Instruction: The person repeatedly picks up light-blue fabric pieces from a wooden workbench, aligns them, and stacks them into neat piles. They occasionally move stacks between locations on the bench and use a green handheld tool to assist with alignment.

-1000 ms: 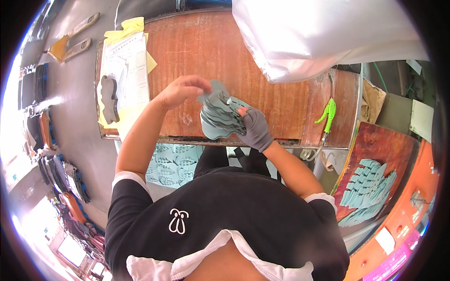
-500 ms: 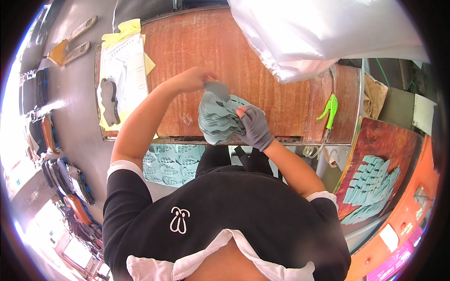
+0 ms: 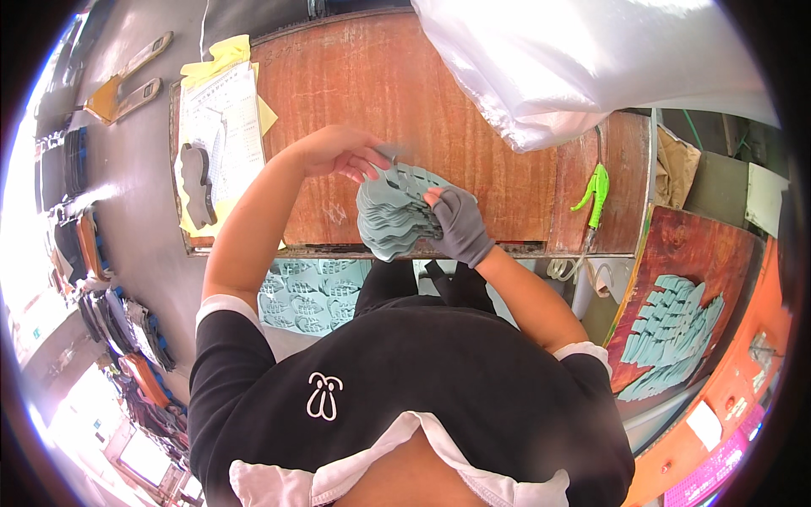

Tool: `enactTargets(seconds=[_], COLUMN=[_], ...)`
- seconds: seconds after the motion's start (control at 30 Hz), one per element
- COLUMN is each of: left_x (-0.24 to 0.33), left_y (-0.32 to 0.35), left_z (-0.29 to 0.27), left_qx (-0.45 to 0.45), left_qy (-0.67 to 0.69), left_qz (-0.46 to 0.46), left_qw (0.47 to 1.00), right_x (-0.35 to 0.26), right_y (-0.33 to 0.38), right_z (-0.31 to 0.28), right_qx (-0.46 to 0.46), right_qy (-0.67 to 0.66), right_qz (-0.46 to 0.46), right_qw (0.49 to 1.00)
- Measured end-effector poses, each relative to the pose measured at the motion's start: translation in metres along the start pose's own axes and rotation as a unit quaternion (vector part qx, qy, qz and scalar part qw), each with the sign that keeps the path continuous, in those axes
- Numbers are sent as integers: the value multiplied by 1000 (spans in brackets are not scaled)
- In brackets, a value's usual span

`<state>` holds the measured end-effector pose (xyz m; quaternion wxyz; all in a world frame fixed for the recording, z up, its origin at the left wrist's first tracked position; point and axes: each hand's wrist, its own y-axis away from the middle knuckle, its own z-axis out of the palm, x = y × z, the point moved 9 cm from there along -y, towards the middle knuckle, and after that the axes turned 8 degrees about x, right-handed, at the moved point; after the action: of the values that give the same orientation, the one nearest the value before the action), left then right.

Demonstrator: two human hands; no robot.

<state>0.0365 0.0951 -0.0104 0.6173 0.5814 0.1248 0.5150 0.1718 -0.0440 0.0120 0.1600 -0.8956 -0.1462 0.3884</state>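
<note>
1. Reddish-brown wood, scuffed and scratched, made up the top of the table (image 3: 338,93), standing on a grey floor (image 3: 152,186).
2. Over its far right part hung white plastic sheeting (image 3: 583,68); at its left end lay printed papers (image 3: 221,106) and yellow sheets (image 3: 226,55), with a dark grey wavy-edged piece (image 3: 197,188) on top.
3. Near the right end lay a bright green air gun (image 3: 596,193).
4. At the near edge, between the hands, was a stack of thin blue-grey pieces (image 3: 389,221), slightly fanned, its wavy edges showing in layers.
5. The right hand (image 3: 460,226), in a grey glove with the thumb tip bare, gripped that stack by its right side.
6. The left hand (image 3: 342,158), bare, had its fingers half curled at the stack's upper left; whether they pinched a piece could not be told.
7. Beyond the table's right end, more pale blue-green pieces (image 3: 672,329) lay in rows on a reddish board (image 3: 701,241).
</note>
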Motion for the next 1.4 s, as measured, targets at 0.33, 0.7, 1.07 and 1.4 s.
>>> enactTargets(seconds=[0.33, 0.7, 1.07, 1.4], left_x=[18, -25, -36, -2], left_y=[22, -8, 31, 35], left_z=[-21, 20, 19, 50], left_qx=[313, 92, 127, 265], left_qy=[-356, -576, -357, -389], left_qz=[105, 303, 327, 542], left_qw=[874, 754, 866, 696], right_x=[2, 4, 48, 70], right_y=[2, 4, -19, -34], right_z=[3, 6, 5, -1], right_qx=[-13, -16, -55, -60], right_qy=[7, 8, -70, -41], right_qz=[2, 3, 201, 239], right_qw=[1000, 1000, 976, 968])
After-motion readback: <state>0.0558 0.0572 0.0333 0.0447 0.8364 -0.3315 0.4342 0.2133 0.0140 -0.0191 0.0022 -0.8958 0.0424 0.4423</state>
